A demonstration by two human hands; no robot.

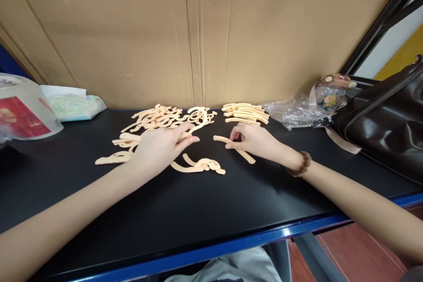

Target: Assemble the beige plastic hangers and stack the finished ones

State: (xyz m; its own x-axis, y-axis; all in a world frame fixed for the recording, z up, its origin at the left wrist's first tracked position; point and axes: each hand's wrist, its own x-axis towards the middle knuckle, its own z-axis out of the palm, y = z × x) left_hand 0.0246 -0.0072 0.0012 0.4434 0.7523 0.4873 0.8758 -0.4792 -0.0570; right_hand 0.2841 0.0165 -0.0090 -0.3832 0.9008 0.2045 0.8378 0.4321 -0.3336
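Two bare hands over pale, flat pieces on a black tabletop [198, 211]. We see the left hand [160, 147] with thumb and fingers pinched together on a hooked piece [205, 120]. The right hand [254, 139] curls partly closed over a curved strip [245, 154]; we cannot tell whether it grips firmly. We judge the work partly done: similar strips form a stack [246, 112] at the back right, and knobbed pieces a heap [157, 116] at the back left. A small overlapping cluster [209, 164] between the hands and loose pieces [114, 157] beside the left wrist appear left over. The left hand hides some pieces from us. Crumpled clear plastic [287, 112] lies just beside the stack, a dark bag [383, 119] farther right, a soft packet [76, 105] and white container [33, 110] at left; cardboard [132, 53] closes off the rear.
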